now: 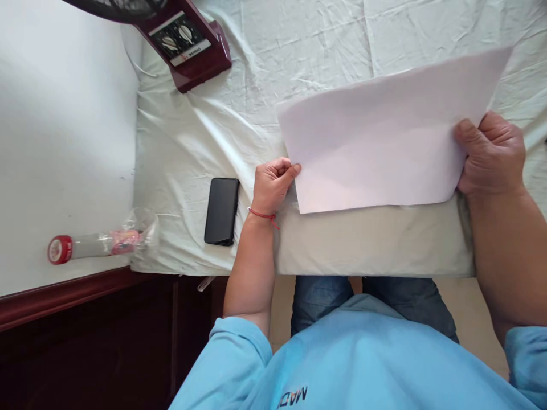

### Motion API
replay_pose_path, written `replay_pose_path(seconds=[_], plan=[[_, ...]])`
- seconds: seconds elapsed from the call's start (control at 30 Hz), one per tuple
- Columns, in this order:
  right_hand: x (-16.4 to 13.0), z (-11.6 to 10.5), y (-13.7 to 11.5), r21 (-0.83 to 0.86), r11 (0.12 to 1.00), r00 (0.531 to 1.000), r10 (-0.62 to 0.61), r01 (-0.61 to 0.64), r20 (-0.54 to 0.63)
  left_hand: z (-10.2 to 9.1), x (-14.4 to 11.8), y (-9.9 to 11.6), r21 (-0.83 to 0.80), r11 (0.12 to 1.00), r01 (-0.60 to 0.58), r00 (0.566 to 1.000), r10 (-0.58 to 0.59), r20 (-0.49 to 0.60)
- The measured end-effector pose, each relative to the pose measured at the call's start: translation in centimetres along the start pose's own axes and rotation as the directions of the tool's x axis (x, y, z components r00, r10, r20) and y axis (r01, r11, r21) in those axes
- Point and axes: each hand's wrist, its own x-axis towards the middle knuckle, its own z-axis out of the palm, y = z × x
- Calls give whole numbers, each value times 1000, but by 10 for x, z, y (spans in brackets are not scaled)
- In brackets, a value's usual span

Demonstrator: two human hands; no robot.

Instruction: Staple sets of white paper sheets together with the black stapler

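Observation:
A large blank white sheet of paper (376, 139) is held up over the cloth-covered table, its right side raised higher in view than its left. My left hand (273, 181), with a red string bracelet at the wrist, pinches the sheet's left edge between thumb and fingers. At the opposite edge my right hand (491, 154) grips the paper, thumb on top and the other fingers partly hidden behind it. Left of my left hand lies a black smartphone (221, 211), its screen dark.
A pale green wrinkled cloth (316, 34) covers the table. At the back left stands a dark red fan base (192, 51) with a dial panel. A clear bottle with a red cap (60, 249) lies at the far left beside the white wall (64, 142).

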Motion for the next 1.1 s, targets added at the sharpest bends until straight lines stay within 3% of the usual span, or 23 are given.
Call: replay_pose_path(seconds=[0.2,0.43,0.7,0.9,1.1], plan=[[-7,3,-1,-121,992,997,43,-35,67,2,1,1,7,1000,-3,997,3,-74],[4,0,8,-58,997,996,-47,43,-71,1,2,3,-51,999,-14,997,18,71],[1,5,2,-29,999,998,-19,17,-62,4,2,4,73,995,-70,996,74,-57],[4,3,6,-26,1000,995,-13,10,-100,2,2,4,-13,1000,-17,995,18,102],[3,3,6,-36,999,998,-21,19,-63,2,1,2,107,992,-60,998,59,15]])
